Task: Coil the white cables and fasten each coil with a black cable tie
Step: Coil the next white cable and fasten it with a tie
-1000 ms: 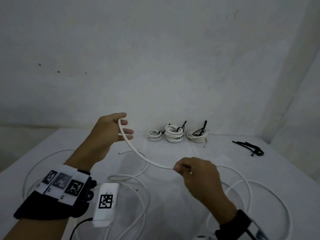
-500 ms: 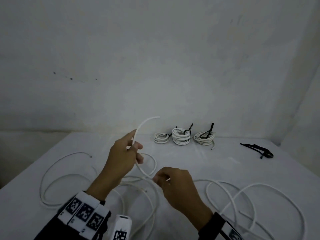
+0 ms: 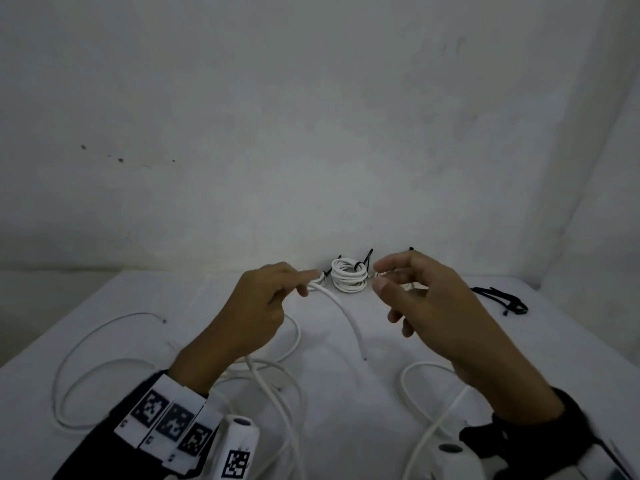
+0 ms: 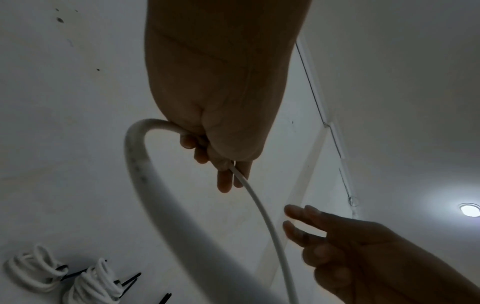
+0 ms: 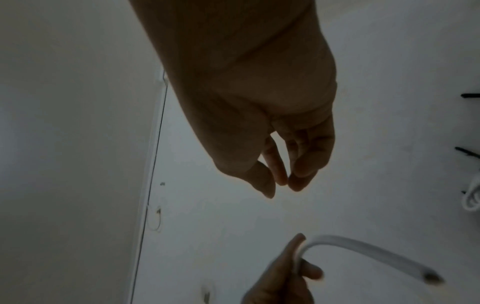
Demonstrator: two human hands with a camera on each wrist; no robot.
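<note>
Since half a second ago the right hand [image 3: 446,306] has let go of the thin white round cable [image 3: 341,308] and risen to the level of the left hand [image 3: 256,313], and the free end of that cable, then arching upward, now droops down between the two hands. The left hand pinches the cable near its end between thumb and forefinger, the other fingers curled round it; the left-wrist view shows the cable running through the fist and bending out behind it in a loop. The right hand holds nothing, its fingers loosely spread and slightly bent, thumb and forefinger apart and pointing toward the left hand. Taking the stacked white coil bound with a black tie [image 3: 349,277] at the far edge of the white table [image 3: 450,344] as the landmark: the held cable end hangs in front of it, a second tied coil [image 3: 318,277] sits just to its left, the spare black cable ties [image 3: 502,299] lie well to its right, and the slack of the loose cables [image 3: 104,372] sprawls in front of it, nearer the person. I judge the step to be the start of a fresh coil, first turn not yet formed. The next move seems to call for the right hand to catch the cable below the left-hand pinch and lead it round into a loop, while the pinch stays firm enough that the springy end does not slip.
</note>
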